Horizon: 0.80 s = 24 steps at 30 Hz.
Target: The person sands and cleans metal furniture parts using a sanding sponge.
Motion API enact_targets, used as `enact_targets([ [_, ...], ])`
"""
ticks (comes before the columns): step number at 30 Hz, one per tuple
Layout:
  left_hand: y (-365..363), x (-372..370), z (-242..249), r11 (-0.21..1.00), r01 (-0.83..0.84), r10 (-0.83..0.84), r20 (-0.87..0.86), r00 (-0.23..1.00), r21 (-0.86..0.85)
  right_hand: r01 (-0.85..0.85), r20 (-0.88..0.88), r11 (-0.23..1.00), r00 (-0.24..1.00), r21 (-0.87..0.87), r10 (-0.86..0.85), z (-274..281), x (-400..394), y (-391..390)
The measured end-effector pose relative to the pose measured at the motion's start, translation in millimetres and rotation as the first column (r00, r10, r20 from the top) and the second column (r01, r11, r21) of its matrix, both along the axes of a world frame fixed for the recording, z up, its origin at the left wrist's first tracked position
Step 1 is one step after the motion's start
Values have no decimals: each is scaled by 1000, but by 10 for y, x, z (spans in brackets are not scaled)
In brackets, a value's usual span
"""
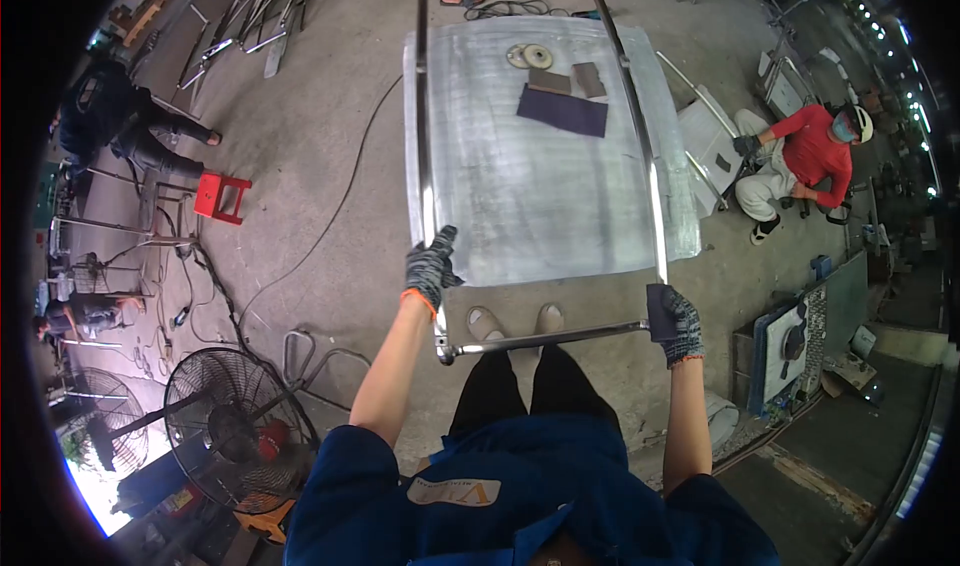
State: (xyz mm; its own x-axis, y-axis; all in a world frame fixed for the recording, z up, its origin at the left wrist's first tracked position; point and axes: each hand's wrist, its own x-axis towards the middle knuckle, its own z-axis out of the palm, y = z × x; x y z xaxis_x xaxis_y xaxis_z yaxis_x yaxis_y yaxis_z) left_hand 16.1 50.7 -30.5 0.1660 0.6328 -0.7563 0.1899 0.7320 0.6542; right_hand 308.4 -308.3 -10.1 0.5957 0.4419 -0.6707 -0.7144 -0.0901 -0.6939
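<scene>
Blue work shirt (pixel 590 466) lay nearest the lens. Beyond it was a U-shaped metal frame (pixel 560 338), its crossbar toward the wearer, its two long rails running out over a film-wrapped platform (pixel 530 201) and past the far edge. Whether the rails bore on the platform could not be told.

Left hand (pixel 432 266), gloved, had its fingers closed about the left rail (pixel 425 146) a little beyond the corner. Right hand (pixel 682 326), also gloved, grasped a dark pad (pixel 660 313) set against the right rail (pixel 652 186) where it met the crossbar; how far the pad wrapped round the tube was hidden.

Technique, as judged: the left grip served best as the steady one, firm enough to stop the frame twisting. The pad called for even pressure, laid flat to the tube and worked along its length, with care at the corner, where an edge could catch. A loose left grip risked letting the far ends swing.

On the platform, well clear of both hands: two pale discs (pixel 538 57), two brown pads (pixel 549 81) and a dark sheet (pixel 562 112), apparently cloth or abrasive.
</scene>
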Motion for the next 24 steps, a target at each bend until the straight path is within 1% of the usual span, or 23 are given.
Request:
enact_targets([
  [2, -232, 271, -12, 999, -13, 14, 33, 999, -33, -26, 15, 1000, 1000, 11, 26, -148, 223, -208],
  [4, -340, 442, -84, 999, -19, 20, 52, 998, -35, 24, -3, 999, 1000, -41, -24, -281, 395, -317],
  [6, -370, 583, -353, 998, -35, 35, 1, 999, -51, 23, 5, 998, 1000, -64, -23, -417, 532, -326],
  [7, -345, 596, -507, 999, -8, 8, -4, 1000, -48, 14, -1, 997, 1000, -78, -15, -478, 540, -304],
  [8, -306, 619, -523, 999, 28, -29, -18, 999, -36, 7, -13, 996, 1000, -94, -8, -508, 515, -288],
  [9, -300, 637, -539, 1000, 28, -28, -22, 999, -9, -10, -84, 995, 996, -102, 1, -521, 537, -267],
  [11, -285, 644, -588, 998, 32, -29, -56, 998, 50, 6, -113, 995, 993, -101, -17, -644, 540, -202],
  [12, -251, 620, -619, 996, 84, -81, -72, 994, 36, 18, -133, 994, 991, -103, -32, -684, 560, -199],
  [13, -253, 575, -622, 990, 135, -133, -43, 990, 36, -15, -192, 998, 981, -58, 4, -700, 585, -221],
  [14, -255, 561, -623, 982, 184, -184, -12, 983, 41, -9, -200, 998, 980, -58, -3, -721, 583, -233],
  [15, -264, 551, -621, 989, 146, -144, -44, 989, 35, 2, -206, 997, 978, -75, -18, -740, 589, -217],
  [16, -274, 573, -487, 984, 173, -171, -75, 982, 27, 15, -212, 996, 977, -94, -34, -762, 593, -203],
  [17, -117, 408, -869, 942, 322, -301, -184, 936, 92, -25, -230, 996, 973, -87, 4, -650, 602, -189],
  [18, 17, 260, -1258, 875, 465, -412, -297, 861, 135, -16, -235, 996, 972, -93, -6, -638, 626, -195],
  [19, -25, 376, -697, 791, 611, -580, -368, 727, -40, -30, -249, 997, 969, -67, 13, -645, 643, -205],
  [20, 23, 453, -384, 534, 833, -724, -589, 360, -147, -45, -262, 998, 964, -38, 34, -652, 653, -203],
  [21, -3, 534, -83, 364, 880, -751, -655, 83, -306, -93, -267, 993, 961, -69, 72, -656, 679, -187],
  [22, -45, 607, 76, 195, 859, -721, -663, -201, -473, -94, -274, 993, 959, -75, 71, -730, 715, -171],
  [24, 36, 632, -27, 180, 828, -684, -672, -282, -531, -168, -271, 985, 950, -27, 155, -962, 709, -242],
])
